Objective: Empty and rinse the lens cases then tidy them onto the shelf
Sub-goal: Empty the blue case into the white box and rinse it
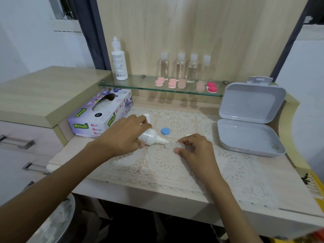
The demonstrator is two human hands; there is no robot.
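Tissue box [100,113] left of the lace doily [175,155], green banners reading "Mysoft" on its front and side, "Soft Facial Tissue" in red-initialled words below, bottle labels too small to read

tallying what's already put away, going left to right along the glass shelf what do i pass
White bottle → pale pink case → salmon case → tan case → second tan case → hot pink case. The four clear bottles behind overlap the cases, so they are left out.
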